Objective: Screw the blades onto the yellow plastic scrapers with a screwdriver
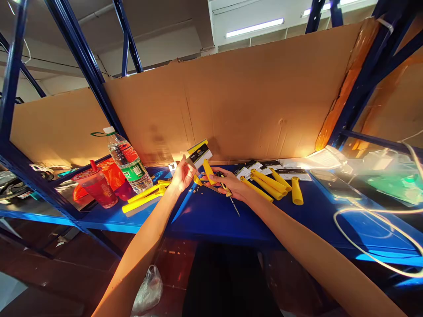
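Note:
My right hand (229, 182) is closed around a screwdriver (227, 190), its shaft slanting down toward the tabletop. The fingertips of that hand also hold a short yellow plastic handle (208, 171). My left hand (184, 175), palm turned up, has its fingers curled at a small yellow plastic piece (197, 180). Just beyond those fingers a black-and-white printed card (201, 154) with a yellow edge stands tilted; I cannot tell whether the hand touches it. Small loose bits (198, 192), possibly screws, lie on the blue tabletop (211, 220) below.
Several yellow handles (267, 184) lie at the right before printed cards (261, 167). Left are yellow long-handled pieces (145, 198), a water bottle (130, 165) and a red drink cup (99, 187). A white cable (337, 215) loops at right. Cardboard (231, 105) walls the back.

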The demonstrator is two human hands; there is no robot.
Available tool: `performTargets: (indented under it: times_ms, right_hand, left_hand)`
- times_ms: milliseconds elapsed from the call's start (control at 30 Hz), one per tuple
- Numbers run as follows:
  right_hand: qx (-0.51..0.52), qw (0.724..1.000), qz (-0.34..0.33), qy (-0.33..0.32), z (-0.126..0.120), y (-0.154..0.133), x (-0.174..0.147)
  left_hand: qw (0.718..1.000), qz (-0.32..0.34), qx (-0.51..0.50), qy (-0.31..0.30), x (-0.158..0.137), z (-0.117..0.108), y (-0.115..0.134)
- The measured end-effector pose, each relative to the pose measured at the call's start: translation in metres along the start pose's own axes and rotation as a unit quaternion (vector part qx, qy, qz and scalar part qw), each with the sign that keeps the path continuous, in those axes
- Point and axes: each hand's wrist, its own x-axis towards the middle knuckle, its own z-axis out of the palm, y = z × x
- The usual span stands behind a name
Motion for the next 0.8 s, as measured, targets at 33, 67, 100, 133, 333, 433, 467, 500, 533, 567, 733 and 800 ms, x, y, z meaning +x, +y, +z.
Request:
performTargets:
  times_ms: [33,67,100,133,333,433,467,500,533,567,733,800]
  right_hand:
    - [0.001,1.0,-0.002,0.001,-0.001,0.0,0.001]
    - [0.0,1.0,-0.004,0.001,-0.002,0.001,0.001]
    - [-0.003,1.0,-0.004,-0.001,-0.002,0.002,0.002]
    - [-0.007,1.0,-0.005,-0.002,-0.003,0.002,0.002]
    - [-0.03,0.999,-0.011,0.005,-0.003,0.005,0.003]
    - [-0.037,0.999,-0.017,-0.008,-0.004,0.006,0.002]
    - [-0.04,0.999,-0.016,-0.01,-0.004,0.006,0.002]
    - [-0.043,0.999,-0.014,-0.012,-0.004,0.007,0.002]
    - [-0.047,0.999,-0.011,-0.013,-0.005,0.007,0.002]
    - [-0.05,0.999,-0.009,-0.012,-0.005,0.007,0.003]
    - [-0.06,0.998,-0.007,-0.009,-0.004,0.008,0.003]
    - [-0.066,0.998,-0.007,-0.018,-0.002,0.007,0.002]
  left_hand:
    - [1.0,-0.008,-0.021,-0.014,-0.002,0.001,0.004]
    - [0.998,-0.021,-0.043,-0.032,-0.005,0.003,0.008]
    - [0.996,-0.036,-0.062,-0.054,-0.008,0.004,0.011]
    - [0.993,-0.051,-0.075,-0.076,-0.011,0.007,0.013]
    - [0.989,-0.04,-0.058,-0.13,-0.021,0.018,0.007]
    - [0.987,-0.007,-0.043,-0.153,-0.022,0.02,0.0]
    - [0.987,0.001,-0.035,-0.156,-0.022,0.02,-0.002]
    - [0.987,0.005,-0.025,-0.156,-0.022,0.019,-0.004]
    - [0.988,0.006,-0.016,-0.152,-0.022,0.019,-0.006]
    - [0.989,0.005,-0.008,-0.146,-0.021,0.02,-0.007]
    - [0.992,-0.012,0.019,-0.124,-0.02,0.021,-0.009]
    - [0.992,-0.024,0.022,-0.12,-0.023,0.023,-0.008]
